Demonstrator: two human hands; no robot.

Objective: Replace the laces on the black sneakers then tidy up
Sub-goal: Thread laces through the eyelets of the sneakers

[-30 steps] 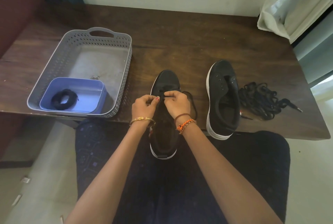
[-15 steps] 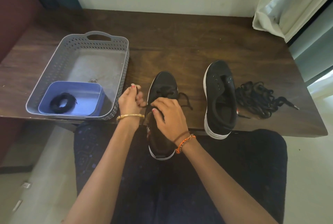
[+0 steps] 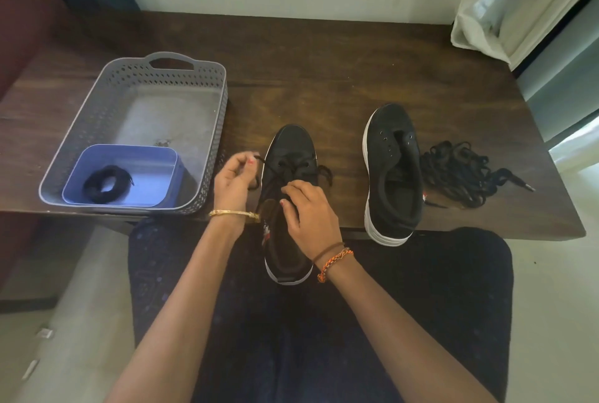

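Grey basket [image 3: 212, 130]: I see it on the bench [image 3: 324, 78], left side; it holds a blue tub [image 3: 168, 175].
Blue tub: contains one coiled black lace [image 3: 105, 183].
Near sneaker [image 3: 285, 201]: between my hands, heel over the bench edge above my lap, toe pointing away, long axis front-to-back.
Left hand [image 3: 233, 182]: pinching a lace end [image 3: 264, 162] drawn leftward from the eyelets.
Right hand [image 3: 306, 211]: fingers curled on the sneaker's tongue area.
Second sneaker [image 3: 392, 172]: right of it, unlaced, toe away.
Loose laces [image 3: 460, 172]: heaped just beside the second sneaker.
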